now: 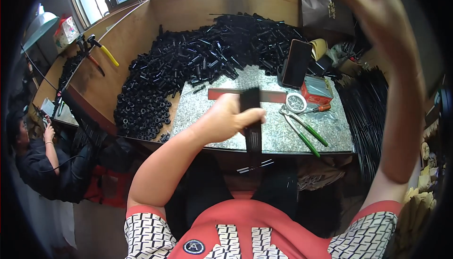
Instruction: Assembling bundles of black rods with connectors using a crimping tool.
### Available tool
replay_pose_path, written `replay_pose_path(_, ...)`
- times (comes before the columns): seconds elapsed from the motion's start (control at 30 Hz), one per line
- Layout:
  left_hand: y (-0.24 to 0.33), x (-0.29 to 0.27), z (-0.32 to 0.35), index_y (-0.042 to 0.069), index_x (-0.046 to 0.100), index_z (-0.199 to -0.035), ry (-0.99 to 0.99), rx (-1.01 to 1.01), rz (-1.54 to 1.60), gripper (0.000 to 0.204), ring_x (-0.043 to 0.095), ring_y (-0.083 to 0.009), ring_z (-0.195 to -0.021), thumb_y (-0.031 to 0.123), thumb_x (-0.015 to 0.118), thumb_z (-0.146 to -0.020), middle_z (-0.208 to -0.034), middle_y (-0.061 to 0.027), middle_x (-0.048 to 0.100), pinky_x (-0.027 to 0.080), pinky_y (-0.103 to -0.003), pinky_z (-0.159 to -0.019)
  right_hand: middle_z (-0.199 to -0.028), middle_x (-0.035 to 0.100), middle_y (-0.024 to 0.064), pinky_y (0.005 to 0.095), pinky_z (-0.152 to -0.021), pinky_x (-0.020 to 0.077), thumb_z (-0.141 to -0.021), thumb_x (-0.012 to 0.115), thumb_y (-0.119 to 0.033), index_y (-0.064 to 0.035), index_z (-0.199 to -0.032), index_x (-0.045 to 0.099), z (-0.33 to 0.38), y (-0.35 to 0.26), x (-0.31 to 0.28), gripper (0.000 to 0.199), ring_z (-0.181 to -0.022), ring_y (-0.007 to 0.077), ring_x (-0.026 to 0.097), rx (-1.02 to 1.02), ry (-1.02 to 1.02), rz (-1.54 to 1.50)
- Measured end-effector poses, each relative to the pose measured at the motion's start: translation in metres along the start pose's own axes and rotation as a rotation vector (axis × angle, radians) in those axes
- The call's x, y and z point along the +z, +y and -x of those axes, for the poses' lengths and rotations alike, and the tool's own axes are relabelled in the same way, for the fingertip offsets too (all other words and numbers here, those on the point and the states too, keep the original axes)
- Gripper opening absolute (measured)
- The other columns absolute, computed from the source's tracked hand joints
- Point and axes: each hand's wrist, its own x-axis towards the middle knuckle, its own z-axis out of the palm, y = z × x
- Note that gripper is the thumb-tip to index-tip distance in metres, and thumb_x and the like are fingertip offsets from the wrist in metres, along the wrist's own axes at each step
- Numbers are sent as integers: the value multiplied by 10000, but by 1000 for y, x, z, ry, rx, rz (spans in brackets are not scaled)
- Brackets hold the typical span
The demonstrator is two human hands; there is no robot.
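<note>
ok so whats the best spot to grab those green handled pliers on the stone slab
Grip the green-handled pliers around both green handles, coming from above at their near-right ends. They lie flat with the handles slightly spread and pointing toward the slab's front edge, clear of the round tin beside the metal jaws.

bare granite slab (pixel 212 117) left of the green-handled pliers (pixel 304 131) gives room; the black tube heap (pixel 198 56) and upright phone (pixel 296 63) block behind.

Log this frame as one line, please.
left hand: grips black rod bundle | right hand: raised, empty | slab: pliers, phone | parts pile behind
</note>
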Motion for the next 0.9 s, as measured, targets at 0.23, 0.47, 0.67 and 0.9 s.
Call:
replay_pose_path(0.23,-103,-5,31,4,586,-1023,527,-54,705,246,684,-212,-769,232,563,-934,-955,-138,676,588,-334,-574,-1072,556,108,302,-799,495,-884,607,-51,7,-1182,524,200,-10,123,315,-843,183,606,360,-578,-808)
replay_pose_path(0.47,-136,36,46,39,571,-1051,782,-49,996,227,662,-231,-857,242,539,-953,-1034,-141,650,585,-376,-674,-1031,534,121,288,-585,550,-1010,404,-340,-11,-1316,336,283,-20,210,456,-701,178,600,1257,-263,-1588)
replay_pose_path(0.67,-127,63,47,40,580,-1069,791,40,1065,282,647,-226,-909,296,507,-975,-1061,-118,630,577,-375,-751,-672,574,79,266,-495,495,-1006,356,-437,-10,-1143,530,253,8,212,480,-548,153,562,1328,147,-1439)
replay_pose_path(0.9,-83,81,70,-16,582,-1139,43,-76,628,331,638,-260,-1018,254,521,-958,-1077,-139,638,546,-356,-819,-620,568,78,229,-345,427,-995,419,-379,-4,-988,599,190,49,134,415,-417,112,518,1033,-23,-990)
